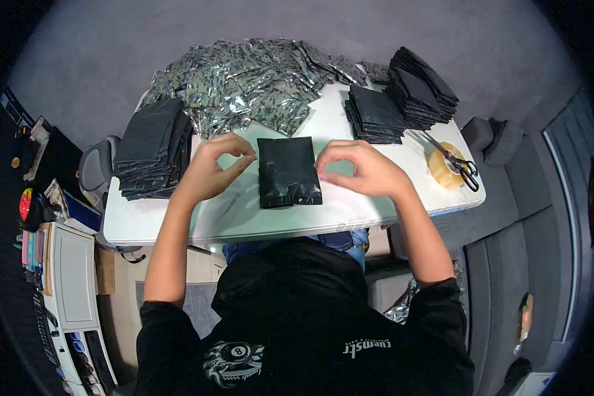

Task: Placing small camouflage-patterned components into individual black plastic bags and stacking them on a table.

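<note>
A flat black plastic packet lies on the white table in front of me, its lower edge glossy and creased. My left hand is just off the packet's left side, thumb and index fingertips brought together with nothing visible between them. At the packet's right edge is my right hand, its thumb and fingers curved into a ring. Those fingertips meet or nearly meet the edge; whether they pinch it is unclear.
Black packets are stacked on the left and at the back right. Camouflage-patterned pieces in clear plastic heap along the table's far side. Black-handled scissors rest over a roll of clear tape. A grey sofa stands right.
</note>
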The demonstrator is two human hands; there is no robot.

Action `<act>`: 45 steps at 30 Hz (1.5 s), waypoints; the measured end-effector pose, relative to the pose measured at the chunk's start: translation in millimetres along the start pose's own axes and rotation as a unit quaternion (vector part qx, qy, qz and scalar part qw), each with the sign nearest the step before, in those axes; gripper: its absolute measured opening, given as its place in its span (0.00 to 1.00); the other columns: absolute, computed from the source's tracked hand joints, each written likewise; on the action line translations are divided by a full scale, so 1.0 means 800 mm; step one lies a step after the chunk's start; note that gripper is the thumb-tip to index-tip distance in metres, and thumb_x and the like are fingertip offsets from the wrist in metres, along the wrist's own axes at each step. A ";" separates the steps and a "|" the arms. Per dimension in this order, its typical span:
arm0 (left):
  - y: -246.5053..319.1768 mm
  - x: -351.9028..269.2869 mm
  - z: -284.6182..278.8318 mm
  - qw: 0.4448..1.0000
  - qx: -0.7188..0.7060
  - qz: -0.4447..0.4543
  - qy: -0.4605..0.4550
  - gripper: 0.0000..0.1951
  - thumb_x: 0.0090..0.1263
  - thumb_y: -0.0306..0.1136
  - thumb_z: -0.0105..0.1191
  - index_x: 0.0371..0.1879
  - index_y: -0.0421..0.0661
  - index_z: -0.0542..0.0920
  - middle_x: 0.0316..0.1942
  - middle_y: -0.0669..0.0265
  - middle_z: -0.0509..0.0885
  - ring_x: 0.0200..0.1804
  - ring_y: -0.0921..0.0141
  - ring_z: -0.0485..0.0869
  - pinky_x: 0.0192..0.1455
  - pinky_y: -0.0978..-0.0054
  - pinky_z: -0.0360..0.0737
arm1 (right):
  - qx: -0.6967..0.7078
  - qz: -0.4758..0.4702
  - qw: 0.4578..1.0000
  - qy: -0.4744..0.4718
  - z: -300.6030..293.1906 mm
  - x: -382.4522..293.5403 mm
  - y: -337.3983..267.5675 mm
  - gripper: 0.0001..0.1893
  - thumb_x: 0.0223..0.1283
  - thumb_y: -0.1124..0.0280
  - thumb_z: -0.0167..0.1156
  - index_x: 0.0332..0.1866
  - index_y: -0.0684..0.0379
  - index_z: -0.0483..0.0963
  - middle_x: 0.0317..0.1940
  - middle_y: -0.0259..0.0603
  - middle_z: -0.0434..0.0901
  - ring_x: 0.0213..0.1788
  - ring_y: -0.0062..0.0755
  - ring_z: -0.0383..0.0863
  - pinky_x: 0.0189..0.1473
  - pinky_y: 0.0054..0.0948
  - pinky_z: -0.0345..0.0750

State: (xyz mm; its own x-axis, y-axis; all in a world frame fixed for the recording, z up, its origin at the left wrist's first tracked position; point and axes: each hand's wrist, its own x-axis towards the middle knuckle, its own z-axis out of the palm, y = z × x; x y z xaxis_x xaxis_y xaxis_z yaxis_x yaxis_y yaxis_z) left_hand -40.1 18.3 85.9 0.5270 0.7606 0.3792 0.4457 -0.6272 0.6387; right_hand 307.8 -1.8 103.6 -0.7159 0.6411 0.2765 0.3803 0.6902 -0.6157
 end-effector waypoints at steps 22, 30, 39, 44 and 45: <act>-0.037 -0.003 0.104 0.929 0.365 -0.058 -0.016 0.41 0.86 0.53 0.46 0.84 0.30 0.57 0.87 0.42 0.57 0.89 0.46 0.53 0.87 0.40 0.53 | -0.336 0.100 0.936 -0.027 0.120 0.053 0.065 0.36 0.85 0.50 0.48 0.86 0.63 0.57 0.87 0.62 0.52 0.88 0.62 0.53 0.85 0.60 0.58; -0.031 0.000 0.122 0.936 0.333 -0.047 -0.107 0.36 0.87 0.45 0.42 0.84 0.30 0.58 0.87 0.41 0.56 0.88 0.47 0.55 0.89 0.43 0.51 | -0.333 0.083 0.939 0.010 0.147 0.061 0.082 0.36 0.83 0.54 0.51 0.84 0.70 0.58 0.86 0.62 0.55 0.88 0.61 0.55 0.84 0.60 0.59; -0.037 -0.002 0.124 0.928 0.350 -0.052 -0.115 0.37 0.86 0.48 0.41 0.84 0.32 0.57 0.87 0.42 0.56 0.89 0.48 0.54 0.89 0.42 0.50 | -0.303 0.117 0.945 -0.036 0.143 0.061 0.080 0.37 0.86 0.50 0.43 0.86 0.68 0.54 0.88 0.60 0.52 0.90 0.58 0.49 0.88 0.55 0.53; -0.041 -0.005 0.124 0.929 0.349 -0.047 -0.112 0.39 0.85 0.50 0.43 0.85 0.33 0.56 0.87 0.41 0.54 0.89 0.47 0.53 0.89 0.40 0.50 | -0.298 0.109 0.948 -0.012 0.145 0.053 0.084 0.38 0.85 0.48 0.47 0.86 0.66 0.56 0.87 0.62 0.53 0.89 0.60 0.52 0.86 0.56 0.56; -0.041 -0.007 0.123 0.929 0.347 -0.049 -0.115 0.40 0.84 0.51 0.44 0.85 0.34 0.55 0.87 0.41 0.54 0.89 0.47 0.53 0.89 0.41 0.49 | -0.298 0.109 0.948 -0.012 0.144 0.052 0.082 0.38 0.85 0.48 0.47 0.86 0.66 0.56 0.87 0.62 0.53 0.89 0.60 0.52 0.86 0.56 0.56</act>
State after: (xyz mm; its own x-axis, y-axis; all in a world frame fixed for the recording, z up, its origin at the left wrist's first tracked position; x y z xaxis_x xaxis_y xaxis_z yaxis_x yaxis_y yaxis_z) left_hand 13.5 17.7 -2.9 0.5642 0.8140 0.1382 0.8173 -0.5744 0.0466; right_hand 235.7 31.8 -10.5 -0.5919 0.7879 0.1698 0.7793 0.6132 -0.1289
